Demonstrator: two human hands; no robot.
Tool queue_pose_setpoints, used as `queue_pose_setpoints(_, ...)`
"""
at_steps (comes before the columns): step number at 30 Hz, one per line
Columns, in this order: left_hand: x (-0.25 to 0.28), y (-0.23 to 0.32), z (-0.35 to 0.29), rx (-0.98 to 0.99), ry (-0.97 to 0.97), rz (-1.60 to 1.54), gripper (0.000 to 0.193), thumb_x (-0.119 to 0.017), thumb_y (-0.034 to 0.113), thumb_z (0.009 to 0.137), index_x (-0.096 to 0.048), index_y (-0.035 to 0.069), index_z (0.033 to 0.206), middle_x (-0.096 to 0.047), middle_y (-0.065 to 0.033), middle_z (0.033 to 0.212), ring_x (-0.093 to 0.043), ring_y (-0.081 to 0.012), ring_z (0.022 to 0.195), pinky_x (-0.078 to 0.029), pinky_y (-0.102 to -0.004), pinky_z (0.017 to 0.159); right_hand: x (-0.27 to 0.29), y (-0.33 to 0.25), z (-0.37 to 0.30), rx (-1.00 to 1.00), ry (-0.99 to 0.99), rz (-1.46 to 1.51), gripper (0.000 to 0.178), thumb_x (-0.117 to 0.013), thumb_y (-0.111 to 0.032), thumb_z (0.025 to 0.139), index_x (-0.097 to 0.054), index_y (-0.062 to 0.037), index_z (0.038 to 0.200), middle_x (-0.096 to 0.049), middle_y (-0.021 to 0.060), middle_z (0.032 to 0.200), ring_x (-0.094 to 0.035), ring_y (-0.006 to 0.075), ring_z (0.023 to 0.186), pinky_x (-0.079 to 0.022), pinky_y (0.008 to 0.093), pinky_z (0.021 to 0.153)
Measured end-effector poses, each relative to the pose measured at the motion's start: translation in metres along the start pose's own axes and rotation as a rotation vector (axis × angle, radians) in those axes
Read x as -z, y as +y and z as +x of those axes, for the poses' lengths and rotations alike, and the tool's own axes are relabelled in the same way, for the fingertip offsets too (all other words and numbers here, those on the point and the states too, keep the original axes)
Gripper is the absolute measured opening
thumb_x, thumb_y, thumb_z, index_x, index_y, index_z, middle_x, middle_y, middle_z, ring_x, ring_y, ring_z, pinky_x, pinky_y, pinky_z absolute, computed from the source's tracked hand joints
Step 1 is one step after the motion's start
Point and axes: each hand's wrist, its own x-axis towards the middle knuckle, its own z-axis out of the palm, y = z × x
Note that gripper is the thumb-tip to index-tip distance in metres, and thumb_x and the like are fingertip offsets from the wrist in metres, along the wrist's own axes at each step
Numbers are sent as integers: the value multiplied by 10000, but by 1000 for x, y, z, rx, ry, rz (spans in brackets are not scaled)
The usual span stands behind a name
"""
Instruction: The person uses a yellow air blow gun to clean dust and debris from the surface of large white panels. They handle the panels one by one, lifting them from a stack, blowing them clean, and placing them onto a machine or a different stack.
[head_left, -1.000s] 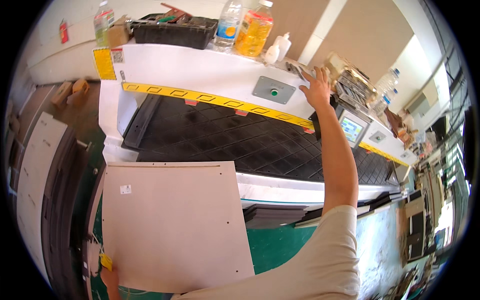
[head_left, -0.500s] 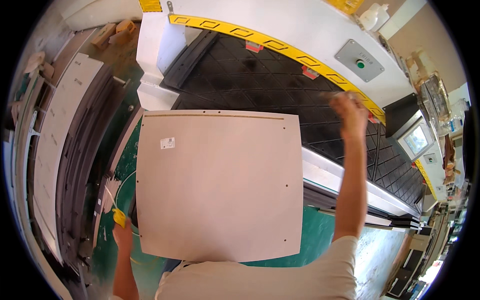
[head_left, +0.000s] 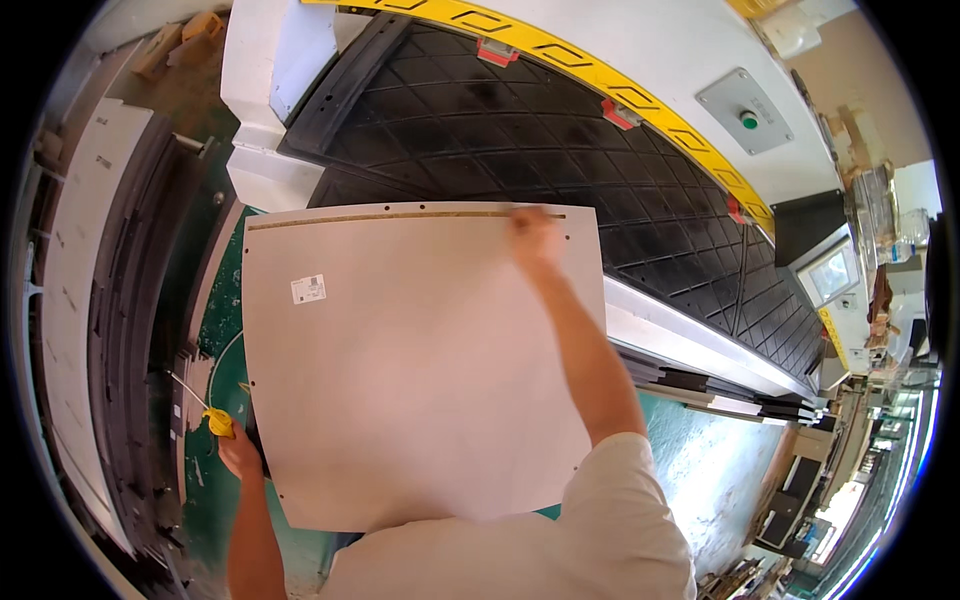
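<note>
A pale panel fills the middle of the frame, its lower edge by the person's shirt and its upper edge in front of a black ridged bed. The left hand, lower left, is closed round a yellow tool whose thin metal tube points up and left, just beside the panel. The right hand is blurred over the panel's upper right, at the right end of a narrow groove; its fingers look curled, but whether it grips or touches anything I cannot tell. A white label sits at the panel's upper left. A yellow strip arcs across the top, a green button is at upper right, and stacked boards stand at left.
</note>
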Motion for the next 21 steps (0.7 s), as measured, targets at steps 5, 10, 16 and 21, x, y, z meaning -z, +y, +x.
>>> queue_pose_setpoints(5,-2,12,5,20,-117,-29,469,-636,358,981,-669,-110,980,-686,-314,890,-655,-498,864,-483,-540,736,84,163,44,-286,276,-144,171,-741,-193,826,-795,-55,912,-755,182,894,-736,375,843,-575,457,773)
queue_pose_setpoints(10,7,26,2,53,-126,-148,439,-647,341,969,-662,-98,955,-682,-316,878,-655,-495,855,-460,-566,724,67,131,48,-264,226,-231,241,-714,-280,816,-808,-79,911,-750,195,903,-739,372,872,-576,450,804)
queue_pose_setpoints(16,11,23,10,45,-176,-47,429,-651,329,914,-653,-91,826,-659,-325,800,-645,-522,787,-484,-584,703,13,31,28,-210,140,-92,209,-733,-215,852,-789,-18,897,-761,177,835,-743,318,781,-569,425,745)
queue_pose_setpoints(21,19,30,10,162,-240,-113,402,-683,335,877,-687,-66,852,-689,-296,809,-678,-500,807,-531,-567,716,-83,-136,7,-68,20,-27,167,-760,-221,861,-773,-59,899,-748,121,953,-707,285,907,-555,414,828)
